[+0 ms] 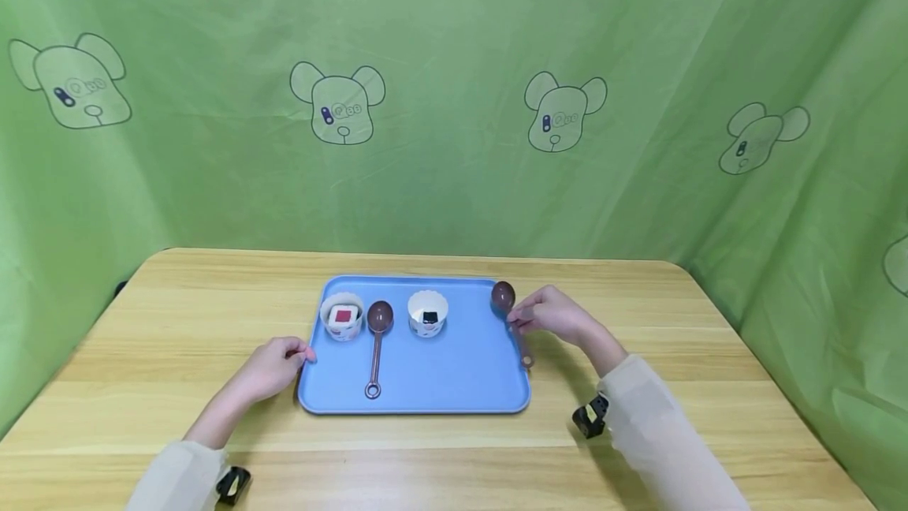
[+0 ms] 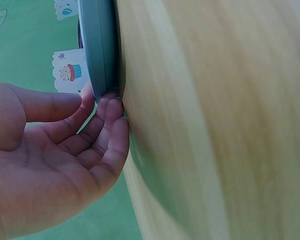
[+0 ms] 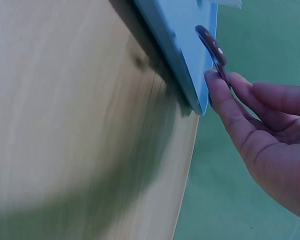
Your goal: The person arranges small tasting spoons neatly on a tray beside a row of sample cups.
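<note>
A blue tray (image 1: pixel 454 369) lies on the wooden table (image 1: pixel 177 314). On it stand two white paper cups: the left cup (image 1: pixel 343 316) holds a red block, the right cup (image 1: pixel 428 312) a dark one. A brown spoon (image 1: pixel 376 345) lies between them. My left hand (image 1: pixel 307 353) pinches the tray's left rim (image 2: pixel 97 50), thumb on one side and fingers (image 2: pixel 112 107) on the other, near a cupcake-printed cup (image 2: pixel 67 75). My right hand (image 1: pixel 514 322) pinches the handle of a second brown spoon (image 1: pixel 503 296) over the tray's right edge (image 3: pixel 185 40); that spoon's handle (image 3: pixel 212 42) meets my fingertips (image 3: pixel 217 87).
Green cloth with bear prints (image 1: pixel 454 101) walls in the table at the back and both sides. Bare wood runs in front of the tray and to either side. A black camera unit sits on each wrist (image 1: pixel 590 416).
</note>
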Available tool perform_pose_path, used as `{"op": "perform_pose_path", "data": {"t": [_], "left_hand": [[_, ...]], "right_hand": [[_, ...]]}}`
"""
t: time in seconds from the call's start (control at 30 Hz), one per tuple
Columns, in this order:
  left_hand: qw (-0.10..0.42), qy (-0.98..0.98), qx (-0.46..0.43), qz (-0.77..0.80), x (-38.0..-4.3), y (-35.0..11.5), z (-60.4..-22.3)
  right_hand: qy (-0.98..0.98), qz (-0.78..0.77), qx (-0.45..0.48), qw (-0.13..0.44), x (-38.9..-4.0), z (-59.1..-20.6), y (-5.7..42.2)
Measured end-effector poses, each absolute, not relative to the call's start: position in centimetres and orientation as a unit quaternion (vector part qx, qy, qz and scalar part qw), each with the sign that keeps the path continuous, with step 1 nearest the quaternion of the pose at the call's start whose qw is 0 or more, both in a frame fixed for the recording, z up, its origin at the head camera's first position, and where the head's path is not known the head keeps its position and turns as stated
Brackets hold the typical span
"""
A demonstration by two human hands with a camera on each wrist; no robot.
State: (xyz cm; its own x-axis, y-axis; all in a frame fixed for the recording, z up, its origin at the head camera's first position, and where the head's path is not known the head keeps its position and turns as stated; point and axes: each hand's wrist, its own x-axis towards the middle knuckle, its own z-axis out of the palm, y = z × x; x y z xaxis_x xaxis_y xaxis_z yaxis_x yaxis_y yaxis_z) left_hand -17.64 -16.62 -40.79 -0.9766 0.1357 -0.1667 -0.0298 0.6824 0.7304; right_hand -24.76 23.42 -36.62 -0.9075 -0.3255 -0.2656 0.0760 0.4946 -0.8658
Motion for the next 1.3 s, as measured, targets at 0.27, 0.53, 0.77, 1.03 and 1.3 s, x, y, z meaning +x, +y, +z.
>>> {"op": "perform_pose_path", "data": {"t": [0.27, 0.53, 0.77, 1.03, 1.3], "left_hand": [[0.094, 0.913, 0.043, 0.394, -17.6, -16.6, -40.7], [0.086, 0.916, 0.047, 0.389, -17.7, -16.6, -40.8], [0.089, 0.916, 0.047, 0.389, -17.7, -16.6, -40.7], [0.091, 0.916, 0.048, 0.388, -17.7, -16.6, -40.5], [0.09, 0.915, 0.051, 0.39, -17.7, -16.6, -40.5]], "right_hand": [[0.839, -0.5, -0.075, 0.202, -24.7, -37.1, 23.0], [0.833, -0.504, -0.091, 0.208, -24.7, -37.5, 22.4], [0.834, -0.501, -0.09, 0.214, -24.7, -37.7, 21.8], [0.839, -0.491, -0.098, 0.214, -24.6, -37.5, 20.8], [0.828, -0.506, -0.1, 0.221, -24.5, -37.8, 19.9]]}}
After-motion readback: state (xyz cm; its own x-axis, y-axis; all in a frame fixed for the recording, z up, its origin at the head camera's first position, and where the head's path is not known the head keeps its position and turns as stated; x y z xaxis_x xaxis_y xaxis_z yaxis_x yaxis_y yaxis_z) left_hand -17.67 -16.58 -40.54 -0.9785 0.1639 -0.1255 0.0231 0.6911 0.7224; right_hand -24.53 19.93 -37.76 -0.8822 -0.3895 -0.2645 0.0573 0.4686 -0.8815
